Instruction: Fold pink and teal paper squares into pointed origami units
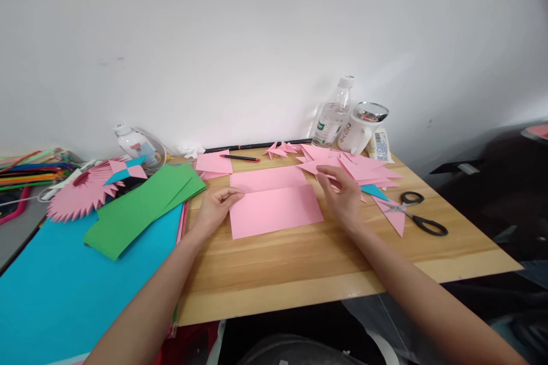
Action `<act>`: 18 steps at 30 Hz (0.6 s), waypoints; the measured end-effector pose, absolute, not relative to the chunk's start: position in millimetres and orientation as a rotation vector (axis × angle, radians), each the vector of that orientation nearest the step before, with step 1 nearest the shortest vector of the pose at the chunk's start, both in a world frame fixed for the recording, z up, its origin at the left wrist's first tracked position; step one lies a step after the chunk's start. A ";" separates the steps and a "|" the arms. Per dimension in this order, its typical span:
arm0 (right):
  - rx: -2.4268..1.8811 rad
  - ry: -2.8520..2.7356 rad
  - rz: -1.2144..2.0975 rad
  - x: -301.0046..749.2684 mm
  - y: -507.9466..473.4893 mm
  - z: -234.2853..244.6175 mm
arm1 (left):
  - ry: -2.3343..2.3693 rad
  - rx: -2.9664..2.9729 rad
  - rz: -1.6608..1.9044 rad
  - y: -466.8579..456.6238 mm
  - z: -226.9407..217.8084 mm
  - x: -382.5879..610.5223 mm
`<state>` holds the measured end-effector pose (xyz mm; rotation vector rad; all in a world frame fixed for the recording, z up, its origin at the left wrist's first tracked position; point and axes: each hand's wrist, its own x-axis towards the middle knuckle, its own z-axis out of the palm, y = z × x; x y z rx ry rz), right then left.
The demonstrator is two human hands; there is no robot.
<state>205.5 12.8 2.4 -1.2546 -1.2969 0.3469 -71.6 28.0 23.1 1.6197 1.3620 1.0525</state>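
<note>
A folded sheet of pink paper (274,214) lies on the wooden table in front of me, its front flap reaching toward me. Behind that flap shows the rear part of pink paper (269,178). My left hand (217,208) pinches the sheet's left edge at the upper corner between thumb and fingers. Just right of the sheet, my right hand (342,197) hovers with curled fingers, thumb and forefinger apart, and nothing visible in it. Loose pink triangles (363,168) lie behind my right hand. Scissors (413,214) with black handles rest farther right, blades over a pink piece.
Green paper strips (137,211) lie over large blue sheets (55,291) at left, near a pink pleated paper ring (92,185). A pen (240,158), a water bottle (334,114) and a white mug (359,131) stand or lie along the wall.
</note>
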 end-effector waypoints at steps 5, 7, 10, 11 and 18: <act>-0.898 -1.970 0.314 178.8 -12.1 0.4 | 1.314 1.657 0.963 27.6 18.1 -66.0; -0.833 -2.209 0.350 161.2 -23.6 1.6 | 1.301 1.666 0.918 26.6 17.1 -64.2; -0.936 -2.425 0.240 134.4 -35.8 6.6 | 1.290 1.672 0.837 25.3 16.8 -63.2; -0.972 -2.484 0.204 126.7 -38.2 8.8 | 1.286 1.674 0.808 24.8 17.0 -63.1; -1.243 -2.387 0.555 111.0 -37.2 18.9 | 1.266 1.721 0.602 20.5 17.4 -62.1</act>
